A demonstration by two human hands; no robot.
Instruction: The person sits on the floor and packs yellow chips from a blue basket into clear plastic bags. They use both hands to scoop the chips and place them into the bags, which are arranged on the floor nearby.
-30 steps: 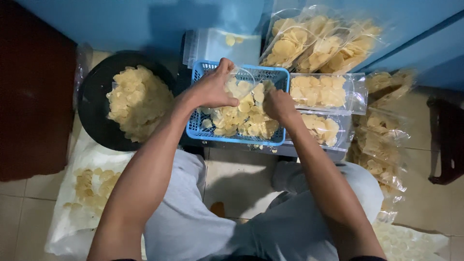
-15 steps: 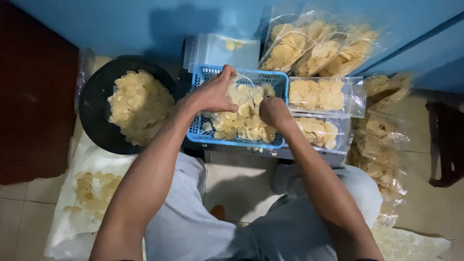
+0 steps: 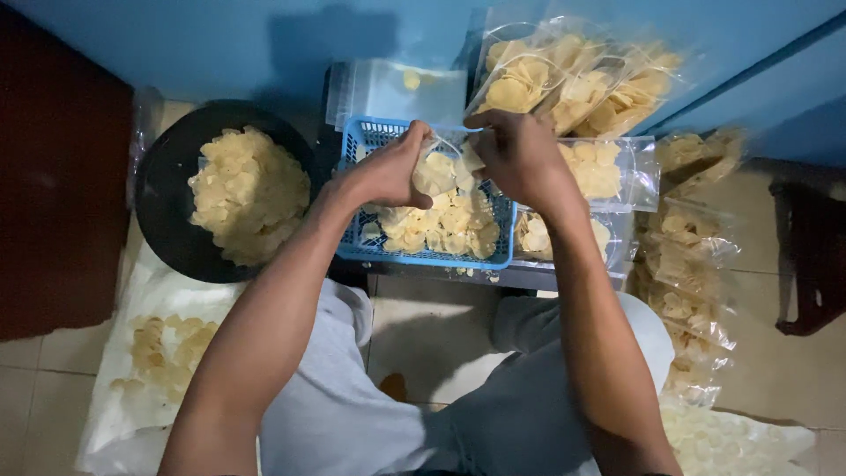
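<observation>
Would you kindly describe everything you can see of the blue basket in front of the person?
The blue basket is a rectangular plastic crate with latticed walls and a solid rim. It sits level on a dark surface between the black bowl and sealed clear bags of chips. It is partly filled with pale yellow round chips. The left hand and right hand hover above its far edge, holding a small clear bag over it.

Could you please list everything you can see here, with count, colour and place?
basket: one, blue, centre, half full of pale chips.
clear bag: one, held open over the basket.
bowl: one, black, left, heaped with chips.
filled bags: several, clear, right and behind.
empty bags: a stack, clear, behind the basket.
white sack: one, lower left, with chips.
left hand: on the bag's left edge.
right hand: on its right edge.
</observation>
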